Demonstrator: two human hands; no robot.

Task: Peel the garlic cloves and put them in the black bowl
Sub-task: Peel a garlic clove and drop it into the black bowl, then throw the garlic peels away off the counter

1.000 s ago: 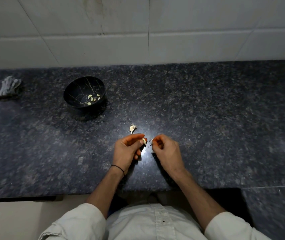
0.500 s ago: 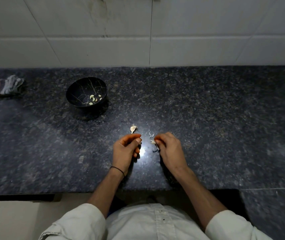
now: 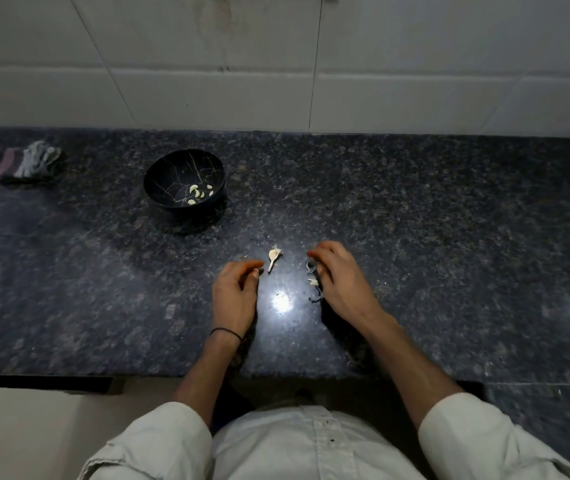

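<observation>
A crumpled cloth [image 3: 27, 164] lay far left on the dark counter [image 3: 449, 237]. To its right, the black bowl [image 3: 172, 168] held several peeled garlic cloves [image 3: 197, 194]. The left hand [image 3: 235, 292] curled near a garlic scrap [image 3: 274, 257]; whether it pinched a clove could not be told. The right hand [image 3: 340, 282] curled beside loose peels [image 3: 313, 277], its grip equally unclear.

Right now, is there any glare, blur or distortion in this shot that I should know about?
Head view: a bright glare spot sits on the dark countertop between the left hand and the right hand; same view, the right hand's fingertips look slightly smeared; head view overall is dim, and the wall's left grout line leans, a wide-angle skew.
</observation>
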